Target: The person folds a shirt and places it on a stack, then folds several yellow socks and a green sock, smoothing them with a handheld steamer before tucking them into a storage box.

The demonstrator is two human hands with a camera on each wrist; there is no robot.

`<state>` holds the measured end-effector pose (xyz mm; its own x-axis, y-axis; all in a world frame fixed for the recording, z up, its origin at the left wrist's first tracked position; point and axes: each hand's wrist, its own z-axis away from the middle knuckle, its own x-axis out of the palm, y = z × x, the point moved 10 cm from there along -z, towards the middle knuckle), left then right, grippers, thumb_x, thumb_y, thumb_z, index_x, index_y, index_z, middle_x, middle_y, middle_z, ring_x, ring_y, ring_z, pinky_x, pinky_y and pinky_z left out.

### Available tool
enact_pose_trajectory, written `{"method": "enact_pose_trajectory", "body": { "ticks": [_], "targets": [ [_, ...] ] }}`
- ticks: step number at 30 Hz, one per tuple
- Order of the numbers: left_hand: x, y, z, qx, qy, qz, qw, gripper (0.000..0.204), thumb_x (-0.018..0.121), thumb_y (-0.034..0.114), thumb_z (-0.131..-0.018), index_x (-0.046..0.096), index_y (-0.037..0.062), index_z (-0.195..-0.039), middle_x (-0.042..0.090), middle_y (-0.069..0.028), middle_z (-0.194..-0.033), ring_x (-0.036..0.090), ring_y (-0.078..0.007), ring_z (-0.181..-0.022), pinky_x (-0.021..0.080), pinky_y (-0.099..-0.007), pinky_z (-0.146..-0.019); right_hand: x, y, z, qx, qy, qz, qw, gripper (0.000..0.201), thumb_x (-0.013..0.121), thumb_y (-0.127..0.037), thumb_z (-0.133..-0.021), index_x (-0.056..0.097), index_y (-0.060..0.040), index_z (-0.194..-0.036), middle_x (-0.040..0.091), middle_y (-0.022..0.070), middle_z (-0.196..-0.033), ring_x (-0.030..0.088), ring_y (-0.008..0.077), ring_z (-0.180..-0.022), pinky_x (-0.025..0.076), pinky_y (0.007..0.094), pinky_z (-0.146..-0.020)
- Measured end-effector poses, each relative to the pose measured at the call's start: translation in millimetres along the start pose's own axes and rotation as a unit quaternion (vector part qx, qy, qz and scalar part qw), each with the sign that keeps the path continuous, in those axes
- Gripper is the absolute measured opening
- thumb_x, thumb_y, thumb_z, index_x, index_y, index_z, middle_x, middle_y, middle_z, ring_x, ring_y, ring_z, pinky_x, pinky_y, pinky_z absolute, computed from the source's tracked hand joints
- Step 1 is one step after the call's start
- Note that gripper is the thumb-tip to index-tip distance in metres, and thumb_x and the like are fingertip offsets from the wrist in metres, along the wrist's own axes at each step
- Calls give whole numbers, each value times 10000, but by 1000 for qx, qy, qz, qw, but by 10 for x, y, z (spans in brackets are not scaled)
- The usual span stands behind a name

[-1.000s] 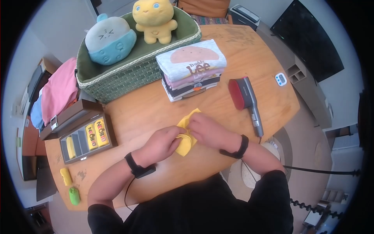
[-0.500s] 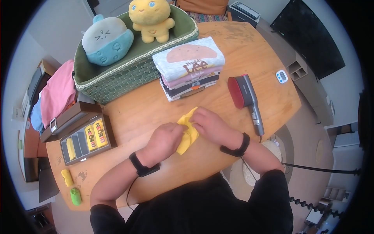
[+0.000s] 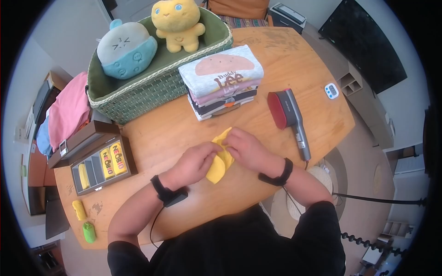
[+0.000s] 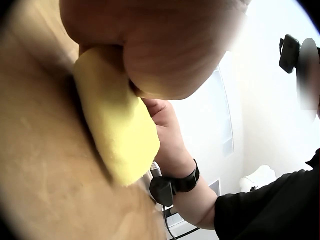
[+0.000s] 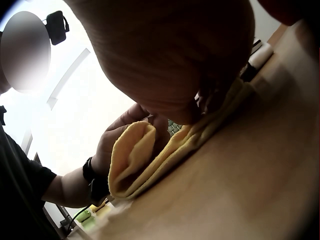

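Note:
A soft yellow sock point(image 3: 218, 169) lies at the near middle of the table, partly covered by both hands. My left hand point(image 3: 194, 160) pinches its left side, and the near end hangs below the fingers as a rounded flap. Opposite, my right hand point(image 3: 251, 149) pinches the far part of the sock with bent fingers. In the right wrist view the yellow fabric point(image 5: 131, 159) curls up in a loop from the flat layer along the tabletop. From the left wrist, the rounded yellow end point(image 4: 117, 125) shows below the palm, while the fingertips are hidden.
Left stands a divided box point(image 3: 134, 166) with rolled yellow NEOBIO pieces. Near it lie a yellow roll point(image 3: 79, 209) and a green roll point(image 3: 89, 232). Behind are a stack of folded shirts point(image 3: 223, 80) and a green basket point(image 3: 142, 94) with plush toys. A handheld steamer point(image 3: 294, 119) lies right.
Both hands stay on the sock. My left hand shifts its grip along the left edge, and the sock's near end now bulges in a rounder fold. The other objects stay in place.

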<state>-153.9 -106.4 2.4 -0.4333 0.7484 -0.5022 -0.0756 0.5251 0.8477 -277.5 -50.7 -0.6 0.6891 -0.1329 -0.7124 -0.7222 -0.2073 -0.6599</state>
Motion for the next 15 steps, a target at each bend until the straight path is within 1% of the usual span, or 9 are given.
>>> {"method": "enact_pose_trajectory", "body": {
  "ticks": [1,2,4,8,10,11,13,14,15],
  "targets": [
    [-27,-39,8,-10,12,36,999,196,565,43,-1028,660,37,-1199,711,-208,-1013,703,-418,-930,568,-468,-824,0,-7,1,-2,-1,2,1000,173,695,-2,-891,704,-10,-1064,620,164,-1084,653,385,-992,564,448,-854],
    [-45,-44,14,-10,10,36,999,196,565,43,-1028,660,37,-1199,711,-208,-1013,703,-418,-930,568,-468,-824,-3,-13,4,-3,0,3,1000,174,696,2,-888,703,-11,-1062,619,163,-1082,653,385,-992,563,448,-851],
    [-37,-14,27,5,-19,14,1000,208,542,32,-1032,660,39,-1202,698,-198,-1015,699,-409,-938,564,-451,-834,-14,-29,4,-4,0,-3,1000,176,695,8,-884,701,-11,-1059,617,164,-1077,651,384,-986,562,448,-845],
    [-29,38,84,3,-38,28,999,206,536,30,-1033,660,40,-1197,690,-194,-1022,695,-411,-930,564,-449,-834,12,-24,-4,-15,3,-2,1000,181,691,25,-873,696,-12,-1050,611,165,-1058,646,381,-965,558,446,-829],
    [-22,107,91,30,-48,31,998,207,544,25,-1026,666,44,-1191,693,-197,-1047,696,-405,-923,568,-450,-831,5,-38,-6,-15,3,-2,1000,180,689,27,-872,696,-12,-1048,610,166,-1053,644,381,-960,557,447,-825],
    [-5,83,84,30,-48,31,998,207,544,25,-1026,666,44,-1191,693,-197,-1047,696,-405,-923,568,-450,-831,3,-44,-4,-15,3,-2,1000,180,687,29,-870,696,-11,-1046,610,166,-1049,642,380,-955,556,448,-821],
    [119,101,75,67,-83,-11,994,210,570,31,-1004,669,52,-1188,687,-181,-1026,697,-394,-899,569,-471,-815,3,-52,-3,-19,5,0,1000,180,687,30,-869,697,-10,-1045,610,166,-1047,641,381,-955,556,449,-821],
    [136,106,71,67,-82,-12,994,210,570,31,-1004,669,52,-1188,687,-181,-1026,697,-394,-899,569,-471,-815,-4,-62,-9,-24,8,2,1000,180,688,31,-868,698,-10,-1043,610,166,-1046,641,381,-955,555,450,-821],
    [170,123,55,68,-84,-59,992,227,586,22,-979,674,46,-1187,684,-177,-1017,696,-390,-911,571,-469,-814,-3,-68,-9,-24,8,3,1000,180,688,31,-868,698,-10,-1043,610,166,-1046,641,381,-955,555,450,-821]
  ]
}}
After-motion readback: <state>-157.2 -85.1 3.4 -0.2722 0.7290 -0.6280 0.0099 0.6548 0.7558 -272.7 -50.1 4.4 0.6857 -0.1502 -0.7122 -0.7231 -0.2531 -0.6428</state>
